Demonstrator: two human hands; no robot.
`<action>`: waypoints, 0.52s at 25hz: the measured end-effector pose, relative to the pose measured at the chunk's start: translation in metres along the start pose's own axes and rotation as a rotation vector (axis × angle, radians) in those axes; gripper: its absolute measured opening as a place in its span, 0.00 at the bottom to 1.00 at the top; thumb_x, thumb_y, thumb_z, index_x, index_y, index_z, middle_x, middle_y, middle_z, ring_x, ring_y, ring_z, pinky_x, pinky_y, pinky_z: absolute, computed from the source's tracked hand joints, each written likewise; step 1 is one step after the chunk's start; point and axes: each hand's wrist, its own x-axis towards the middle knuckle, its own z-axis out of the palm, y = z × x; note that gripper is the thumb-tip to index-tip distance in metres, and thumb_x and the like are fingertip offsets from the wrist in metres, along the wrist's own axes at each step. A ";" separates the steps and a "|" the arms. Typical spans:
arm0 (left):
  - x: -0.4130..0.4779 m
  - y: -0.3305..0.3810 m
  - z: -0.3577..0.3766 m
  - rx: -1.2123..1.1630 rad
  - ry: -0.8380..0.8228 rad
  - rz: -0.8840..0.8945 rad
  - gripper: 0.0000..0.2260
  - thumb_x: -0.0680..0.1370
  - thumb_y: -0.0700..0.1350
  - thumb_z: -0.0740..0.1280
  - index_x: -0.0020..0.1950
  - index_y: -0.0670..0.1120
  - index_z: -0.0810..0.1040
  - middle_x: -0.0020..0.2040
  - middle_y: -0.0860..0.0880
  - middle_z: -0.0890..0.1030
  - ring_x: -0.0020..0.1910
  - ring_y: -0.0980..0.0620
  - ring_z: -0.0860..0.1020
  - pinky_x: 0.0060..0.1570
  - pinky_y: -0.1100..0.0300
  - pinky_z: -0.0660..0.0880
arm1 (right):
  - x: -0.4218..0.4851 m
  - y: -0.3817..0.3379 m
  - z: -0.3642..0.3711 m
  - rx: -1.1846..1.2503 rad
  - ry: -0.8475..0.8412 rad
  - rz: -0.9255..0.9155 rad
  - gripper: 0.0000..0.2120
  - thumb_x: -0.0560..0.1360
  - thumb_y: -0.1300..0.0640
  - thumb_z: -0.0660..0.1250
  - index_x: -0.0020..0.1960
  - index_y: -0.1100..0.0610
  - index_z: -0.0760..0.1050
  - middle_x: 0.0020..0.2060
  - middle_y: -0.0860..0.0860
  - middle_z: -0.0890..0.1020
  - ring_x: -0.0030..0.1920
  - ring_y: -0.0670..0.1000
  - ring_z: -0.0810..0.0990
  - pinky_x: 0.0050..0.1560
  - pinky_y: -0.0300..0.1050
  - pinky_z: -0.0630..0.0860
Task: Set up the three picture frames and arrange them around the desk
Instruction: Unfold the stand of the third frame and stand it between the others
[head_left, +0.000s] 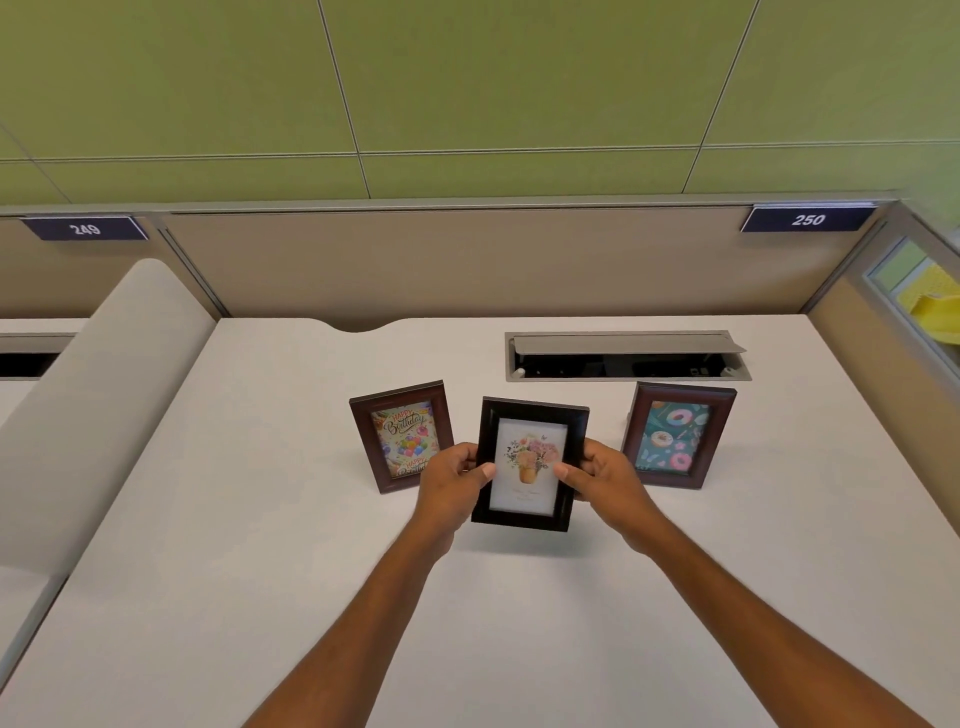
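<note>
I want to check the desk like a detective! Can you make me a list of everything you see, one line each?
Surface: pale desk, mostly bare.
Job's things: birthday frame stands upright at the left; doughnut frame stands upright at the right; flower frame is held between them, facing the person.
Clutter: nothing seen.
Hands: left hand grips the flower frame's left edge, right hand its right edge, thumbs on the front.
Cables: none seen; an open cable hatch sits in the desk behind the frames, its inside too dark to tell.
Surroundings: beige partition with tags 249 and 250; green wall panels above.
</note>
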 end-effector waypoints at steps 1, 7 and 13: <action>0.001 -0.001 0.001 -0.016 0.002 -0.004 0.08 0.84 0.36 0.71 0.60 0.45 0.86 0.56 0.46 0.90 0.59 0.47 0.88 0.60 0.48 0.87 | 0.001 -0.001 -0.001 -0.013 -0.009 0.011 0.12 0.83 0.61 0.71 0.64 0.48 0.81 0.56 0.42 0.90 0.59 0.45 0.88 0.49 0.40 0.86; 0.004 -0.009 0.011 -0.116 0.026 -0.009 0.12 0.83 0.34 0.71 0.53 0.50 0.87 0.55 0.45 0.90 0.59 0.44 0.89 0.61 0.44 0.86 | 0.008 -0.009 0.000 -0.217 0.066 -0.013 0.09 0.79 0.40 0.74 0.58 0.36 0.81 0.54 0.39 0.87 0.56 0.41 0.86 0.46 0.37 0.85; 0.013 -0.013 0.016 -0.121 0.030 -0.039 0.11 0.84 0.35 0.70 0.55 0.50 0.87 0.56 0.45 0.90 0.60 0.46 0.88 0.61 0.45 0.86 | 0.018 -0.007 0.002 -0.155 0.030 0.053 0.23 0.68 0.26 0.74 0.57 0.36 0.82 0.51 0.32 0.88 0.53 0.38 0.87 0.42 0.34 0.84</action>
